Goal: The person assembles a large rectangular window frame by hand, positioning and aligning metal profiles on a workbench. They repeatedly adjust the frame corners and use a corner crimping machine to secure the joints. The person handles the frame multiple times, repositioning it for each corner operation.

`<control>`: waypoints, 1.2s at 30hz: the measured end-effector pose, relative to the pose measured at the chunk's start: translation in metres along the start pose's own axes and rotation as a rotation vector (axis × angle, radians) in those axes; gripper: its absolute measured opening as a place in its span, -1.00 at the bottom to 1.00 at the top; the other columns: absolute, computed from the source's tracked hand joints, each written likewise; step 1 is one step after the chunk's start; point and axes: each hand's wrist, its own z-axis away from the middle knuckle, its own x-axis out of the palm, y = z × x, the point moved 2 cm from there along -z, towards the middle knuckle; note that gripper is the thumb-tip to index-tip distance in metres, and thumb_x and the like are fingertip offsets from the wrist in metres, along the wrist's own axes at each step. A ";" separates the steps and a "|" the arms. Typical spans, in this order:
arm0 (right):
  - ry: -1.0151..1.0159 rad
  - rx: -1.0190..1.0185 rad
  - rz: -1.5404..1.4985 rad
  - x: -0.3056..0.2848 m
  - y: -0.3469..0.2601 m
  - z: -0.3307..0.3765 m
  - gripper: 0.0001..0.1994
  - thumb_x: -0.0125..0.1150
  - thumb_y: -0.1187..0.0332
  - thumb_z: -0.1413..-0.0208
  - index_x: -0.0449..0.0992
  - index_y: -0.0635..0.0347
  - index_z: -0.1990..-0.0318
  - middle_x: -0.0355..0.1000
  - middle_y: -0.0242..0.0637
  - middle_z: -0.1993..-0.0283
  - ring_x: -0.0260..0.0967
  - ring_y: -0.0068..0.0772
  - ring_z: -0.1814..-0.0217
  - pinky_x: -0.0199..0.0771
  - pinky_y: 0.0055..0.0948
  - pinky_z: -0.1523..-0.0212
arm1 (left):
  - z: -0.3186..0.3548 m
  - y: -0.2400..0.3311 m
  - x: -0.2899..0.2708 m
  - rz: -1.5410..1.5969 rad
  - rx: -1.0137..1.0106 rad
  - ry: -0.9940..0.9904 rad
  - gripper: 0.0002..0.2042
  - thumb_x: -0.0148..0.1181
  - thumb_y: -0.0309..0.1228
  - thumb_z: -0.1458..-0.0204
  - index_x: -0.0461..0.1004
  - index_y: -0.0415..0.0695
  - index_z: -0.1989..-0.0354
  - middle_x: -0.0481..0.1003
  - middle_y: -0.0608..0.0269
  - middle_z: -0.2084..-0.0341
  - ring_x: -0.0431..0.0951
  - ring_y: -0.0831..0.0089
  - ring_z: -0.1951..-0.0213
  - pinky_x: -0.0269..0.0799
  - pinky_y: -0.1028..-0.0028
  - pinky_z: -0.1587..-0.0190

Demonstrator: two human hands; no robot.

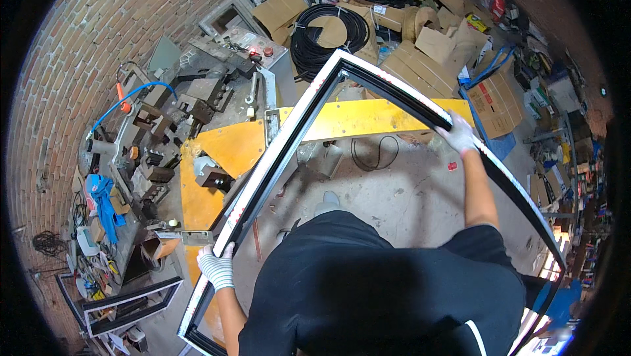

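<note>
A large rectangular window frame point(284, 134), white outside with black inner edges, surrounds my body, one corner pointing away from me. My left hand point(217, 269), in a white glove with grey stripes, is closed around its left bar near the lower end. On the far right bar, my right hand point(458, 136) grips the frame in a white glove; some of its fingers are hidden behind the bar. The frame's left bar crosses over a yellow L-shaped work table point(365, 116), close to a metal fitting on the table's edge. I cannot tell whether frame and table touch.
Metal machine parts point(158, 119) and a blue hose point(128, 96) stand left, by a brick wall point(98, 40). Coiled black cable point(300, 40) and cardboard boxes point(494, 103) fill the far side. A smaller frame point(135, 307) lies lower left. Crowded shelves point(582, 224) line the right.
</note>
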 end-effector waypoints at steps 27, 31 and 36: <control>0.235 0.038 0.141 -0.039 0.043 0.020 -0.36 0.41 -0.20 -0.12 0.58 0.18 -0.11 0.60 -0.04 -0.04 0.53 0.08 -0.12 0.50 -0.04 -0.17 | 0.051 -0.086 -0.128 0.181 -0.330 0.065 -0.35 0.79 -0.20 0.38 0.59 -0.31 0.14 0.65 -0.01 0.28 0.63 0.13 0.20 0.56 0.19 -0.01; 0.227 -0.030 0.081 -0.040 -0.004 0.020 -0.35 0.43 -0.22 -0.10 0.60 0.19 -0.09 0.61 -0.03 -0.02 0.55 0.08 -0.11 0.51 -0.04 -0.16 | 0.070 -0.133 -0.150 0.136 -0.390 0.060 -0.36 0.81 -0.18 0.44 0.60 -0.32 0.22 0.63 -0.01 0.31 0.61 0.09 0.24 0.54 0.17 0.03; 0.255 -0.105 0.023 -0.049 -0.063 0.014 -0.34 0.45 -0.20 -0.07 0.63 0.22 -0.07 0.61 -0.02 -0.04 0.54 0.08 -0.12 0.50 -0.07 -0.20 | 0.097 -0.191 -0.158 0.202 -0.508 0.040 -0.40 0.79 -0.18 0.39 0.57 -0.34 0.30 0.58 0.00 0.36 0.53 0.15 0.31 0.52 0.18 0.11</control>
